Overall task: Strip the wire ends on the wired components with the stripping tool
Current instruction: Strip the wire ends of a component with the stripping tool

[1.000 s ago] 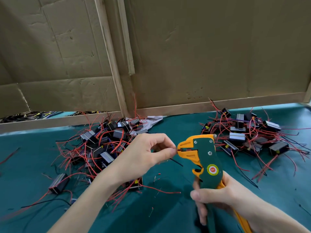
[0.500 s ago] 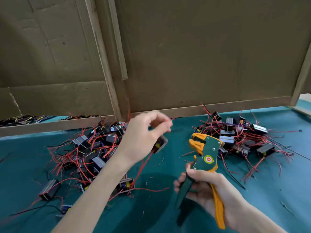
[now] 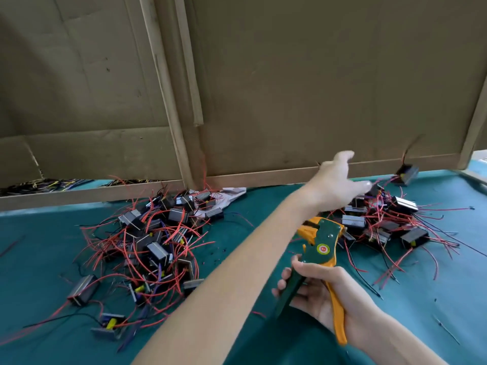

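Cardboard wall (image 3: 316,75) closes off the whole far side beyond both grips, and a wooden strip (image 3: 263,176) runs along its foot. It ends at an upright edge far right of the left grip. Teal worktop (image 3: 434,299) carries everything. There is bare cloth in the lane between the two heaps, under the left forearm, and more bare cloth right of and nearer than the right grip. Left pile of wired components (image 3: 158,246) is the larger heap, well left of both grips, its red leads straggling out towards the near edge. Right pile of wired components (image 3: 382,225) lies just beyond the right grip and directly under the left one. Left grip (image 3: 338,180) is stretched across over that pile, motion-blurred, thumb up and fingers spread, clasping nothing. Right grip (image 3: 319,293) sits nearest the body, fingers curled round the handles of the stripping tool (image 3: 322,246). The handles are splayed, and the orange-and-green head points up and away, just below the left wrist. One loose component (image 3: 407,175), blurred, is right of the left grip's fingertips, clear of them and above the worktop. White rag (image 3: 232,193) lies by the wall, well left of the left grip.
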Demonstrator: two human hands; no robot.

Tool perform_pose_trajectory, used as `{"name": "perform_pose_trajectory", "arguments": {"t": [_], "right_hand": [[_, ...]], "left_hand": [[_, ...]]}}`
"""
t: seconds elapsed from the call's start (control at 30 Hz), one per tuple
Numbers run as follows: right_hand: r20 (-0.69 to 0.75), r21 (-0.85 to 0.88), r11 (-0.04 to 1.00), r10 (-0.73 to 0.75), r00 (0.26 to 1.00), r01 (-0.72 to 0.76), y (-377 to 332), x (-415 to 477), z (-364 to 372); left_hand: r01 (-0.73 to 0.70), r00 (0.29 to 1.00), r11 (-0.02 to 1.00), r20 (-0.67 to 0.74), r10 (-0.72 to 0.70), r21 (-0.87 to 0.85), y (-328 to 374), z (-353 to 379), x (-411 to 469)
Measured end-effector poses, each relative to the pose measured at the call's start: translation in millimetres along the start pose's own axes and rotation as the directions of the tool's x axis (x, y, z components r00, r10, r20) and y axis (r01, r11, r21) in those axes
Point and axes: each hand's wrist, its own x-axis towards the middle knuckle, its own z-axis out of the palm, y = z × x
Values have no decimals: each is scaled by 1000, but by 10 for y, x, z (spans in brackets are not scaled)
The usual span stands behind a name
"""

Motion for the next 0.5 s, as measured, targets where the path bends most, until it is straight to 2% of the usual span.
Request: {"name": "perform_pose_trajectory", "arguments": {"t": [0.1, 0.2, 0.3, 0.37, 0.43, 0.5], "right_hand": [[1, 14, 1000, -12, 1000, 12, -4, 13, -2], [-2, 2, 999, -35, 999, 35, -9, 24, -4], [-14, -14, 997, -71, 997, 71, -21, 46, -23], [-19, -17, 996, -82, 996, 82, -23, 57, -39], [-22, -23, 996, -84, 996, 83, -19, 64, -52], [-21, -24, 996, -87, 996, 86, -20, 66, -68]], "left_hand": [[41, 999, 994, -24, -39, 100, -338, -309, -373], [90, 989, 979, 98, -109, 182, -623, -729, -855], [153, 916, 864, 258, -306, 480, -836, -1018, -1286], [183, 852, 748, 277, -445, 637, -969, -1094, -1471], [220, 809, 701, 275, -520, 679, -1073, -1101, -1601], [210, 818, 689, 261, -512, 694, -1166, -1068, -1649]]}}
